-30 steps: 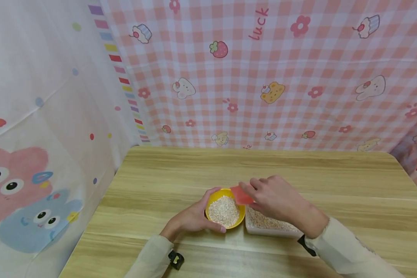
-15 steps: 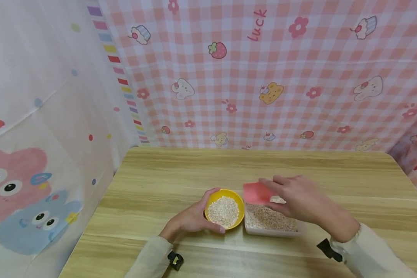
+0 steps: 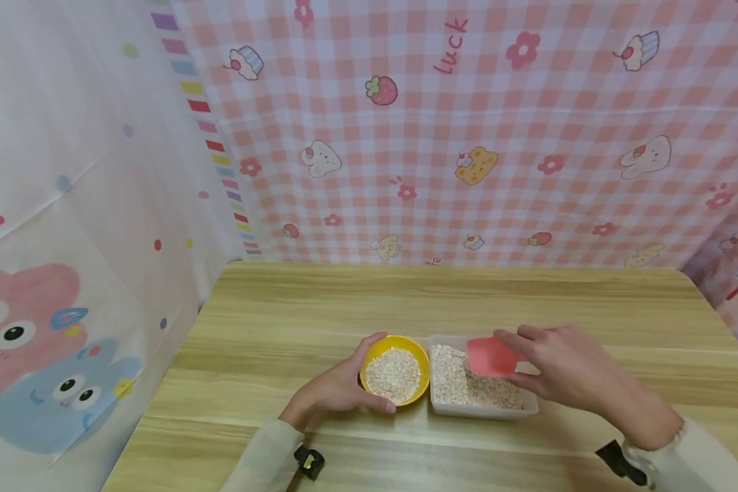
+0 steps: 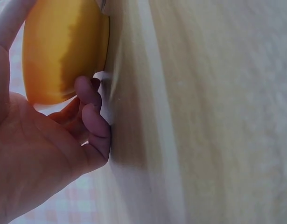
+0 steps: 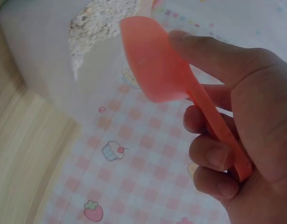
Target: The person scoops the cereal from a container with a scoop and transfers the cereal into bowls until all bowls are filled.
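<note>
My left hand (image 3: 339, 384) holds a yellow bowl (image 3: 426, 372) from its left side, thumb at the near rim and fingers round the far side. Pale oat flakes (image 3: 393, 374) fill much of the bowl. In the left wrist view the bowl's outer wall (image 4: 64, 51) shows between thumb and fingers, close to the tabletop. My right hand (image 3: 566, 365) grips a coral-pink scoop (image 3: 490, 357) over a clear plastic box (image 3: 484, 411) of oat flakes (image 3: 452, 376). In the right wrist view, fingers wrap the scoop's handle (image 5: 215, 123) and the thumb presses near its head.
Bowl and box stand side by side on a wood-grain table (image 3: 320, 301). A pink checked cloth (image 3: 369, 157) hangs behind the table's back edge, and a white cartoon-printed cloth (image 3: 98, 198) hangs on the left. Dark bands (image 3: 309, 462) circle both wrists.
My right hand has carried the scoop rightward from over the bowl to over the box, uncovering the box's left part. The left hand has stayed on the bowl.
</note>
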`<state>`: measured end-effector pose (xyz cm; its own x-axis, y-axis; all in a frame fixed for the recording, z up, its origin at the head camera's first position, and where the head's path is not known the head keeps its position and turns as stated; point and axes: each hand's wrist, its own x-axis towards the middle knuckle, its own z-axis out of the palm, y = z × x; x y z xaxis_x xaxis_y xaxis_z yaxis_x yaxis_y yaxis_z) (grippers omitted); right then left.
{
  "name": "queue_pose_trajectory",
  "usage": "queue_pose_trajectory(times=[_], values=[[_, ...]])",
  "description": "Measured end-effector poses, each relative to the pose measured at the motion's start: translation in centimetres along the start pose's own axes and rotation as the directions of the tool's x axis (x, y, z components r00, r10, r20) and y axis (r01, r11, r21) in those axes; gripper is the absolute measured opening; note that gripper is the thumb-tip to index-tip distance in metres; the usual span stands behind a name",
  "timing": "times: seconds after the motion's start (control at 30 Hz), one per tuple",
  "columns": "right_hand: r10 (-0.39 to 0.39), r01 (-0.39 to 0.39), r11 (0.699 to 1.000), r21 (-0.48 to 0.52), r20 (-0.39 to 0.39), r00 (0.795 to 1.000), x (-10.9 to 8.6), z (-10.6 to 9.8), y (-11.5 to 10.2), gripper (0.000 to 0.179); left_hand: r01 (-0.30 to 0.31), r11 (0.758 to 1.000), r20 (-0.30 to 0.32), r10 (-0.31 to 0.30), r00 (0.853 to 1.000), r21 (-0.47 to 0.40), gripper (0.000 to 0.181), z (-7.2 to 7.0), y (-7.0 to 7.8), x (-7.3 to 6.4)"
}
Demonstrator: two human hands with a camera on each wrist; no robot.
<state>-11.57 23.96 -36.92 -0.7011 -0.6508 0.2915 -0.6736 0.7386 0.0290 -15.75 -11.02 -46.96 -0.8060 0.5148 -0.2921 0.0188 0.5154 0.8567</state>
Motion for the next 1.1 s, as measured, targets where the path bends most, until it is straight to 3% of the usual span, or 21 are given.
queue_pose_trajectory(times=[0.37, 0.5, 0.63, 0.73, 0.9, 1.03, 1.1], values=[[0.063, -0.054, 0.996, -0.067, 0.129, 0.99, -0.6, 0.5, 0.0, 0.056, -0.049, 0.998, 0.0, 0.049, 0.999, 0.033, 0.119, -0.1, 0.1, -0.1], [0.08, -0.064, 0.993, -0.103, 0.156, 0.985, -0.5, 0.7, -0.1, 0.055, -0.068, 0.992, -0.033, 0.072, 0.997, 0.105, 0.12, -0.3, 0.4, -0.3], [0.091, -0.07, 0.99, -0.122, 0.176, 0.98, -0.4, 1.1, -0.1, 0.055, -0.059, 0.976, -0.104, 0.082, 0.991, 0.209, 0.117, -0.6, 1.2, -0.7], [0.096, -0.074, 0.99, -0.121, 0.186, 0.978, -0.4, 1.4, -0.1, 0.055, -0.064, 0.96, -0.173, 0.114, 0.978, 0.271, 0.111, -0.7, 1.9, -0.8], [0.099, -0.079, 0.991, -0.111, 0.191, 0.977, -0.3, 1.9, -0.1, 0.054, -0.129, 0.931, -0.269, 0.229, 0.936, 0.343, 0.098, -0.1, 3.5, -1.0], [0.086, -0.07, 0.993, -0.095, 0.178, 0.98, -0.3, 2.4, 0.0, 0.053, -0.18, 0.901, -0.286, 0.307, 0.908, 0.395, 0.087, 0.9, 4.6, -0.9], [0.077, -0.063, 0.994, -0.084, 0.171, 0.982, -0.3, 2.6, 0.1, 0.053, -0.201, 0.888, -0.266, 0.329, 0.906, 0.414, 0.084, 1.5, 5.0, -0.8]])
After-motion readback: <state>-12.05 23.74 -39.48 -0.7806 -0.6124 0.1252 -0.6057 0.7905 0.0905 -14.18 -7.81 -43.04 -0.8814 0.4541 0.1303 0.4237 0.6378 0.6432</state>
